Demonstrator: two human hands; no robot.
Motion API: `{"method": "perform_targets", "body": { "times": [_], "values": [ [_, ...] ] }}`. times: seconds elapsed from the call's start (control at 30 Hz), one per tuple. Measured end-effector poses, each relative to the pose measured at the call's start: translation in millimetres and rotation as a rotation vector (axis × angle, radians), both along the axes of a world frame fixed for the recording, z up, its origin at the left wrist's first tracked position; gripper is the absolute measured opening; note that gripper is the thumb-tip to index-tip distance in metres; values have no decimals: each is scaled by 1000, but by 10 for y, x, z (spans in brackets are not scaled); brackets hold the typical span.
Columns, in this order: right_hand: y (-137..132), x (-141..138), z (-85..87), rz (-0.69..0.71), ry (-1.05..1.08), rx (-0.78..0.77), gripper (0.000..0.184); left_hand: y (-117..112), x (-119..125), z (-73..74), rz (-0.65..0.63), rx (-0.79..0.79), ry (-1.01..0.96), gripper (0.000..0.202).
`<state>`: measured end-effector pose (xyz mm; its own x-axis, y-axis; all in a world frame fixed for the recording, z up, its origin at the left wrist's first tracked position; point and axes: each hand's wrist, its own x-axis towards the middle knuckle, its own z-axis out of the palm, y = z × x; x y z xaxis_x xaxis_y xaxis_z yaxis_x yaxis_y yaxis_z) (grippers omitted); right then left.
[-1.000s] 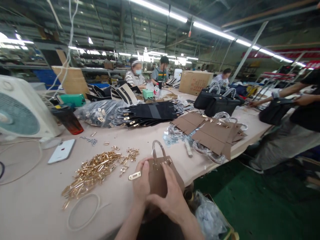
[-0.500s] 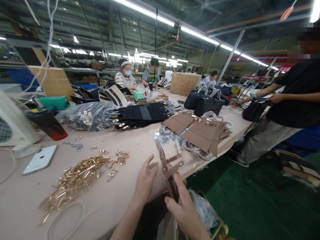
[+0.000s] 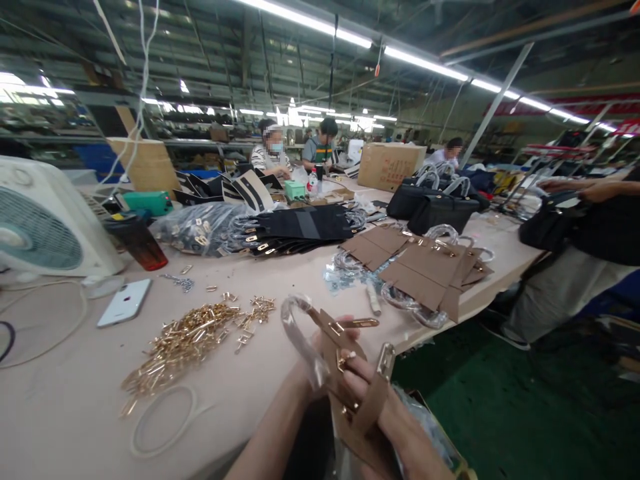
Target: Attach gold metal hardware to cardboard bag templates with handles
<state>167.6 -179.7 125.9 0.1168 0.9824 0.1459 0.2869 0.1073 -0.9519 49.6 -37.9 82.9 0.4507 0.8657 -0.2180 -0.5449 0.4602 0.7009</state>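
A brown handbag panel (image 3: 333, 347) with gold metal fittings and a plastic-wrapped handle (image 3: 299, 327) is held up over the table's front edge. My left hand (image 3: 316, 343) grips it from behind, mostly hidden by the panel and handle, with some fingertips showing past the top edge. Across the front, the fingers of my right hand (image 3: 365, 381) are closed on the panel beside a gold fitting (image 3: 344, 361). A brown strap (image 3: 373, 403) with a metal end crosses over my right hand. Left of my hands lies a heap of gold-coloured metal fittings (image 3: 193, 333).
More brown panels (image 3: 425, 267) lie at the right, with black panels (image 3: 305, 223) and black bags (image 3: 435, 207) farther back. A phone (image 3: 125, 303), a cup (image 3: 143, 247), a tape ring (image 3: 165, 420) and a fan (image 3: 45, 220) are at left. A co-worker (image 3: 595, 227) stands at right.
The panel has turned so its broad face and fittings show. My left hand has moved from open beside it to behind it. My view has swung left.
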Motion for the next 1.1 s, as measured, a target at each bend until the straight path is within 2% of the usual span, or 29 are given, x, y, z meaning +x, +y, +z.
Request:
{"method": "perform_targets", "body": {
  "times": [0.1,0.17,0.27,0.4,0.47,0.53,0.63,0.77,0.83,0.97,1.1],
  "values": [
    [-88,305,61,-9,85,-68,64,7,-13,140,-152,20,-23,58],
    [-177,552,139,-8,135,-107,70,-40,-10,242,-160,49,-44,64],
    [-326,906,374,-41,204,-151,80,-207,-2,352,-128,32,-104,68],
    [-322,1177,727,-144,282,-272,76,-529,0,350,-117,-26,-273,75],
    [-168,1215,771,-155,355,-340,74,-666,0,291,-106,-75,-326,74],
    [42,1217,681,-154,438,-393,77,-753,-1,206,-55,-145,-321,64],
    [346,1186,359,-158,513,-445,83,-783,-23,68,61,-250,-272,51],
    [658,1100,-133,-144,529,-458,80,-694,-103,-52,199,-299,-225,57],
    [797,1031,-318,-86,536,-433,77,-625,-148,-79,256,-306,-180,60],
    [1041,854,-557,63,551,-333,78,-481,-227,-145,355,-268,-69,60],
    [1174,721,-726,119,536,-299,76,-354,-327,-293,430,-159,58,58]
  ]
}}
